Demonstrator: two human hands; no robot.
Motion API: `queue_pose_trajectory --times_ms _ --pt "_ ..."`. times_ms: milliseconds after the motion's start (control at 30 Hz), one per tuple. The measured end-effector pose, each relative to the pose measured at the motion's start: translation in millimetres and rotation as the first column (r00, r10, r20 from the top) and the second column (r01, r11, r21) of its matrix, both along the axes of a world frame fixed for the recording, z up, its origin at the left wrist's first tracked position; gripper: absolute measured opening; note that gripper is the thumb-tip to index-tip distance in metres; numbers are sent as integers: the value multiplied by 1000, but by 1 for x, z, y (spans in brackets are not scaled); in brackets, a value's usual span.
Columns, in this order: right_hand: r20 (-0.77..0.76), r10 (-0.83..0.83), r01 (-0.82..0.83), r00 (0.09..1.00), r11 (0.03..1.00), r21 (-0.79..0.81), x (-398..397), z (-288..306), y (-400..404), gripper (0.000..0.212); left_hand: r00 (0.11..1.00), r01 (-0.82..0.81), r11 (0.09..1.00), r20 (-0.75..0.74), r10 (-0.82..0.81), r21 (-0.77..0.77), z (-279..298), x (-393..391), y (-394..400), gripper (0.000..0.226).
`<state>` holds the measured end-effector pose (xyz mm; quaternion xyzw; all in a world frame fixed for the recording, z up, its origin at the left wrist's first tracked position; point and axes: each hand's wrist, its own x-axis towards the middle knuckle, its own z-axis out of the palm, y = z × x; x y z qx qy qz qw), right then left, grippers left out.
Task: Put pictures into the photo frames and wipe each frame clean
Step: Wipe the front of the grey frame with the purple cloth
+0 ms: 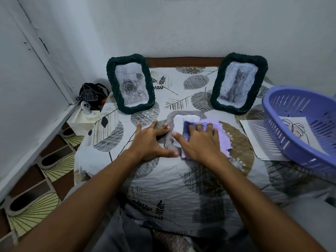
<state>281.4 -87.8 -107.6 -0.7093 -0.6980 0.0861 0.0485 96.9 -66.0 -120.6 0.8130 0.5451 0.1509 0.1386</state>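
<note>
Wiping the grey frame (185,114)

Flat left hand (151,138) steadies its rim; right hand (199,140) presses a soft purple cloth (222,135). Frame probably light, its glass fragile.

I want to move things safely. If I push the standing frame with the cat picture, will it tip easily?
Probably yes. The cat frame stands upright, leaning back, on a soft, wrinkled bed sheet, so its footing looks unsteady. It seems rigid, and likely light.

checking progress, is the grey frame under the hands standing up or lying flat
Lying flat. The grey frame lies on the patterned sheet, the left hand pressing its edge and the right hand pressing a purple cloth onto it.
</note>
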Motion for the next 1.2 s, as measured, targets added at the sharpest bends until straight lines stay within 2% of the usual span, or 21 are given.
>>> queue_pose_trajectory --times_ms 300,533,833,1033,1200 --pt "-53 -48 45 997 997 -57 -8 5 38 101 1000 15 1000 4 -15 -16 2 -1 -3 119" --pt "-35 55 -56 998 998 -9 9 0 -6 101 1000 -2 1000 8 2 7 0 1 -2 119" --pt "-43 84 -86 996 996 -27 7 5 -59 108 1000 16 1000 15 -16 23 1 0 -3 122" --pt "-29 69 -70 997 997 -40 10 4 -6 103 1000 30 1000 -8 -30 4 3 0 -3 120" --pt "-45 72 -75 996 995 -64 11 10 31 107 1000 21 1000 2 -21 -5 3 -1 -4 120"
